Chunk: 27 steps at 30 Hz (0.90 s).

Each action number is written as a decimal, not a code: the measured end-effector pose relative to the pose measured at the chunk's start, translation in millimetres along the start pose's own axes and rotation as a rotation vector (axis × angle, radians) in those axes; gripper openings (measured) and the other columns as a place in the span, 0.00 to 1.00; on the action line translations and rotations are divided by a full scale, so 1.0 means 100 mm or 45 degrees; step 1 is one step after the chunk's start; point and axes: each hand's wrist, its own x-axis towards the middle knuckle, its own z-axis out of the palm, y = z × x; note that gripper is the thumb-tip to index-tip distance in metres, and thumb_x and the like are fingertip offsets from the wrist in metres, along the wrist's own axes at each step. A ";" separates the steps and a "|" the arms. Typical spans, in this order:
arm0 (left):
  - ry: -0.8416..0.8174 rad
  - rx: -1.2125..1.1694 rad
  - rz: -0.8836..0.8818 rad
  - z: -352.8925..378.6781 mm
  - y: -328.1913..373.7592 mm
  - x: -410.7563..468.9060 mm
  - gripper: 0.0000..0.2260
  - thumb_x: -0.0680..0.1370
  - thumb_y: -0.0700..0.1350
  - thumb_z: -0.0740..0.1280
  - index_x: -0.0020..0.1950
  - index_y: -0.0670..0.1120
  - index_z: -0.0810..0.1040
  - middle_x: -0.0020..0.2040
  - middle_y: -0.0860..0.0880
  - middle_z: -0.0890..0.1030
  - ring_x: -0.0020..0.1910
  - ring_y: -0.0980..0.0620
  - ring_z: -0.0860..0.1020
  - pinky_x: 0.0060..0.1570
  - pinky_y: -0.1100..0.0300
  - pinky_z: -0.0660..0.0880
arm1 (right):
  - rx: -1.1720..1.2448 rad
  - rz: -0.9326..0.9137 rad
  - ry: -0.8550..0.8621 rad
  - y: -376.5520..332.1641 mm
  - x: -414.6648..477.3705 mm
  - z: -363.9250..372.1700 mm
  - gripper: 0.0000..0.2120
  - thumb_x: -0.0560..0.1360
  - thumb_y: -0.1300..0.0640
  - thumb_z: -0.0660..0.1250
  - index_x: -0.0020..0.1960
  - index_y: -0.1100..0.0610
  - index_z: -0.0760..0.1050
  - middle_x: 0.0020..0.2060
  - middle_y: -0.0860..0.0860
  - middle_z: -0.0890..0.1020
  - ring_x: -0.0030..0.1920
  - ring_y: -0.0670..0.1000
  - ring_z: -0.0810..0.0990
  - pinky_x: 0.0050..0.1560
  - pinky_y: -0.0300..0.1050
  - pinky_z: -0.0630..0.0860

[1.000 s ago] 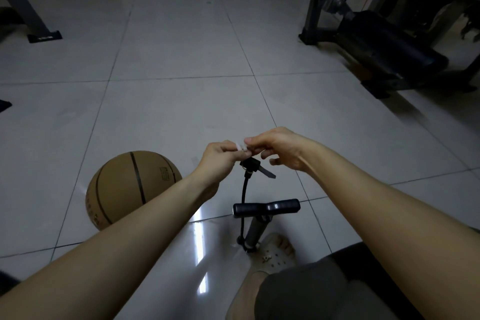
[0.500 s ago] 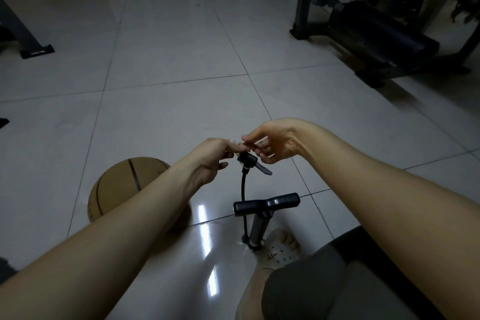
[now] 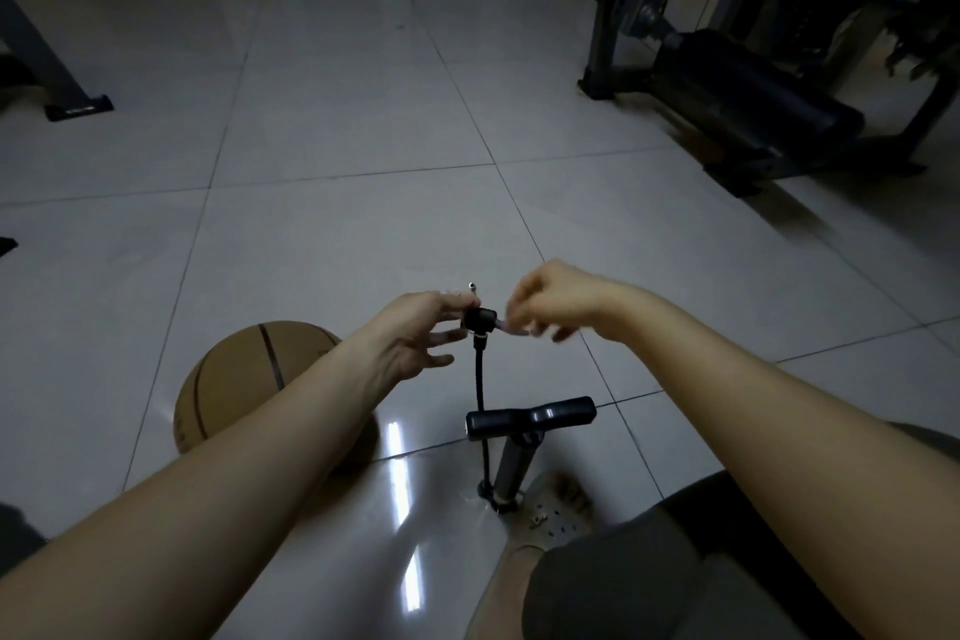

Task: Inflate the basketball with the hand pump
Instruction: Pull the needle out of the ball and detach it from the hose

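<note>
Item: hand pump [image 3: 511,463], floor type, standing upright on the tiled floor [image 3: 337,234], its base beside a perforated clog [image 3: 556,520] on the person's foot. T-handle [image 3: 530,418] fully down, untouched. Black hose [image 3: 480,405] rises from the base to the nozzle head [image 3: 480,318], held up in the air in front of the person.

Item: left hand [image 3: 415,338]. Thumb and forefinger pinch the nozzle head from its left; the other fingers are spread loose. A metal needle [image 3: 471,287] projects upward from the head, just above the fingertips.

Item: right hand [image 3: 550,309]. Blurred; its fingers sit at the small lever [image 3: 506,327] on the right of the head. Whether they clamp it or merely touch it, cannot tell.

Item: basketball [image 3: 249,385], tan, resting on the floor to the left, partly hidden behind the left forearm, well apart from the needle.

Progress, as judged: early. Needle appears fitted and the lever is being set; insertion into the ball's valve and all pumping remain. Valve not visible.

Clearance: open tile ahead and to the left. Weight bench [image 3: 753,104] far right and a dark frame foot [image 3: 78,107] far left, both well away. The hose must reach leftward to the ball, or the ball be brought closer.
</note>
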 end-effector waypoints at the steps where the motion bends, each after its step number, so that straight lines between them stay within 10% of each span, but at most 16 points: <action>1: 0.010 -0.006 0.020 -0.01 -0.01 -0.01 0.04 0.79 0.46 0.70 0.45 0.50 0.81 0.49 0.50 0.85 0.52 0.48 0.82 0.59 0.45 0.74 | -0.157 0.036 -0.171 0.04 -0.09 0.01 0.14 0.72 0.52 0.77 0.56 0.54 0.81 0.50 0.50 0.83 0.52 0.52 0.82 0.52 0.50 0.80; 6: 0.222 0.054 0.302 -0.02 -0.16 -0.12 0.03 0.81 0.41 0.65 0.48 0.44 0.75 0.41 0.44 0.84 0.40 0.44 0.84 0.48 0.47 0.82 | -0.569 0.091 -0.549 0.19 -0.33 0.24 0.29 0.70 0.51 0.79 0.68 0.52 0.74 0.58 0.51 0.81 0.57 0.52 0.81 0.62 0.53 0.79; 11: 0.314 0.146 0.460 -0.11 -0.27 -0.29 0.06 0.83 0.41 0.61 0.45 0.44 0.68 0.44 0.37 0.84 0.38 0.42 0.83 0.40 0.47 0.80 | -0.397 0.043 -0.407 0.34 -0.29 0.27 0.11 0.77 0.56 0.73 0.58 0.58 0.80 0.47 0.57 0.86 0.41 0.51 0.85 0.45 0.48 0.83; 19: 0.271 -0.049 0.425 -0.05 -0.38 -0.60 0.06 0.81 0.36 0.64 0.46 0.43 0.70 0.41 0.38 0.79 0.33 0.43 0.82 0.33 0.50 0.82 | -0.068 0.009 0.112 0.46 -0.23 0.45 0.10 0.80 0.50 0.68 0.54 0.56 0.79 0.37 0.55 0.81 0.34 0.51 0.76 0.33 0.43 0.71; 27: 0.069 -0.049 0.555 0.37 0.08 -0.95 0.02 0.81 0.38 0.64 0.49 0.41 0.74 0.45 0.37 0.82 0.44 0.35 0.86 0.44 0.39 0.84 | 0.047 -0.186 0.072 0.03 -0.50 0.18 0.09 0.82 0.59 0.65 0.45 0.59 0.80 0.36 0.56 0.77 0.32 0.50 0.69 0.33 0.42 0.66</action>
